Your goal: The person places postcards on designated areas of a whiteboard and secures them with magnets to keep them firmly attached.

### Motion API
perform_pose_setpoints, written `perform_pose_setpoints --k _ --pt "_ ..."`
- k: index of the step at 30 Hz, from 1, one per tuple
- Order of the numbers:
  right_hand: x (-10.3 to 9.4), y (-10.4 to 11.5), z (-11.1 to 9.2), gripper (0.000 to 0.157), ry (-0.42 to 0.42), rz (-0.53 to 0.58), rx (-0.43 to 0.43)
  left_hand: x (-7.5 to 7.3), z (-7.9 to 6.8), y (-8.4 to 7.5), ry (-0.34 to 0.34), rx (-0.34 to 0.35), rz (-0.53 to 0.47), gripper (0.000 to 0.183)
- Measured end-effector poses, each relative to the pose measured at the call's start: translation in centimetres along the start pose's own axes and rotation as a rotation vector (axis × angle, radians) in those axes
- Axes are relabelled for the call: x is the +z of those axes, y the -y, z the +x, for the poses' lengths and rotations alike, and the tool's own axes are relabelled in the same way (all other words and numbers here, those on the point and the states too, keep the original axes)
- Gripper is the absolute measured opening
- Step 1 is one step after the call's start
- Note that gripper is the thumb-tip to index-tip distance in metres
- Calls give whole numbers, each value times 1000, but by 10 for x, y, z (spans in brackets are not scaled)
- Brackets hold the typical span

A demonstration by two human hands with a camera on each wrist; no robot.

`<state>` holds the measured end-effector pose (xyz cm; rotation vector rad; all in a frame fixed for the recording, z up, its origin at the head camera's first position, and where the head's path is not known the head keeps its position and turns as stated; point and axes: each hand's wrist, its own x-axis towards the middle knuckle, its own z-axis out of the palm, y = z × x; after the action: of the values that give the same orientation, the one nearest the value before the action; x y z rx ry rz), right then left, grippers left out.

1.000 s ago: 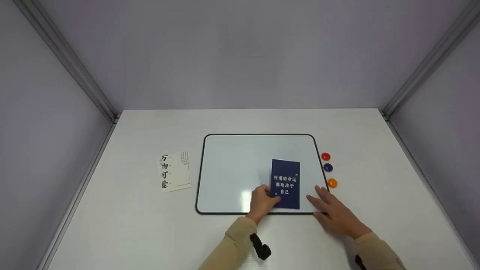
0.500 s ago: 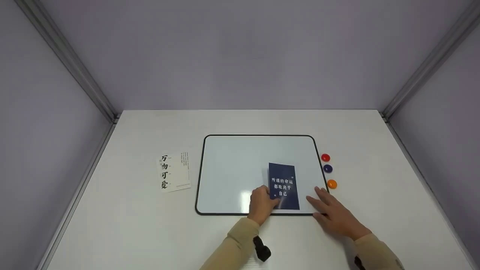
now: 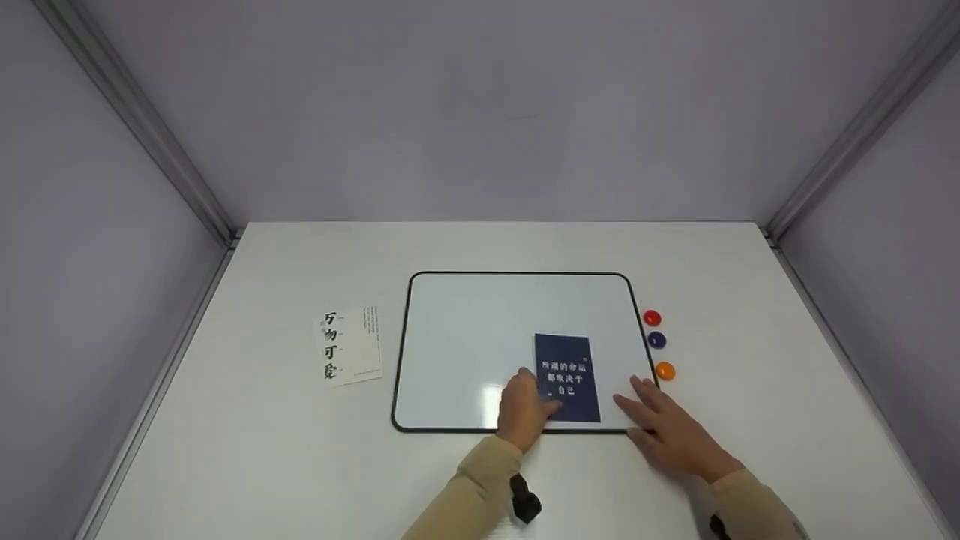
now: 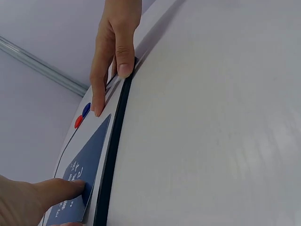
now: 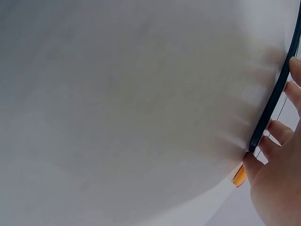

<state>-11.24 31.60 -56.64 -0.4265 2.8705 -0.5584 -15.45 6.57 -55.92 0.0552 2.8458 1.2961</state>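
Observation:
In the head view a dark blue card (image 3: 574, 352) with white printed characters lies over the lower right part of a black-framed whiteboard (image 3: 465, 322). My left hand (image 3: 523, 411) holds the card by its lower left edge. Its thumb (image 4: 70, 188) lies across the printed face in the left wrist view, while the other fingers are mostly out of sight. My right hand (image 3: 675, 431) rests with spread fingers on the board's lower right corner. In the right wrist view its fingertips sit along the black frame (image 5: 270, 106).
Beyond the board's right side lie a red round magnet (image 3: 652, 318), a dark blue one (image 3: 657, 340) and an orange one (image 3: 665, 370). A white card (image 3: 352, 345) with black characters lies left of the board. Grey walls enclose the white table (image 3: 262, 450).
The blue card's upper end has come down toward the board and slightly left, so it now lies flatter. My left hand has shifted slightly with it; my right hand stays in place.

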Motion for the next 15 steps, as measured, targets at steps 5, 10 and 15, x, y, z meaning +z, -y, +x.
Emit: perform_pose_setpoints --k 5,10,15 --pt "-2 3 -1 52 9 32 19 -1 -1 1 24 5 -6 39" --pt "-3 4 0 53 7 27 47 -5 0 1 55 1 -38 38" --pt "-2 6 0 55 -21 -7 65 -10 1 4 63 15 6 31"
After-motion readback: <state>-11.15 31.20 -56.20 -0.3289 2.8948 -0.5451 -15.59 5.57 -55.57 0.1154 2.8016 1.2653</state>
